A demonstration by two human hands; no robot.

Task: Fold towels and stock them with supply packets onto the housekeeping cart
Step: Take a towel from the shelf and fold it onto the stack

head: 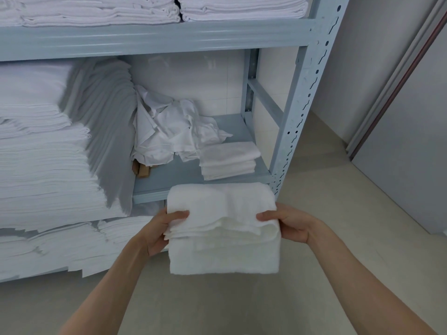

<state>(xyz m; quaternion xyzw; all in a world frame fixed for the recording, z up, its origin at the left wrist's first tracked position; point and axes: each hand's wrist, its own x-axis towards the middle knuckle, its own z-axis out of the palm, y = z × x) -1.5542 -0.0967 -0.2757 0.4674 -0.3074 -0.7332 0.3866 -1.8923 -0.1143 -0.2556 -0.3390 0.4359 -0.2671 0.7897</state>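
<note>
Both forearms reach forward, and between them I hold a folded towel (223, 228) in the air in front of the rack (302, 112). My left hand (158, 232) grips its left edge, thumb on top across the layered folds, fingers underneath; my right hand (289, 224) grips the right edge the same way. The folding of this towel looks finished, so I judge I am at the carrying step. No cart or packets show from here, so next I must turn away from the rack, keep both grips level so the layers do not slide open, and find the cart. On the shelf (183, 175) just beyond the towel sits a small stack (228, 160) of folded cloths, with a crumpled heap (169, 131) of white linen behind it. Tall piles (48, 151) of folded sheets fill the left side, and more folded linen (145, 8) lies on the shelf above.
</note>
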